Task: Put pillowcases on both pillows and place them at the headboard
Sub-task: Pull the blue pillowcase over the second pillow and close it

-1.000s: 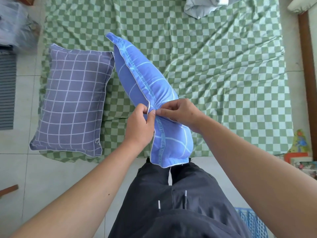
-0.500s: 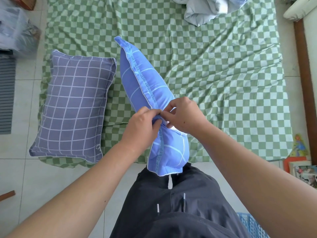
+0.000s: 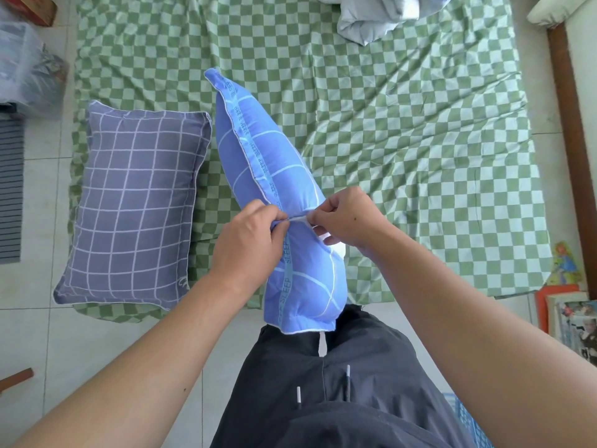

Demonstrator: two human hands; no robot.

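Both the left hand [image 3: 248,240] and right hand [image 3: 347,218] pinch the edge seam of the bright blue grid-lined pillowcase [image 3: 274,189], apparently closing its opening; next, finishing that closure needs steady pulling.

Both forearms reach forward from 6 o'clock, converging at centre. Left hand [image 3: 247,240] knuckles up, fingers curled, pinching. Right hand [image 3: 347,218] at its 3 o'clock, fingertips pinching too, nearly touching the left.

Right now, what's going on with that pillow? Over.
Both hands, left and right, pinching blue pillowcase edge. Grey pillow cased, on bed. Nothing in the way.
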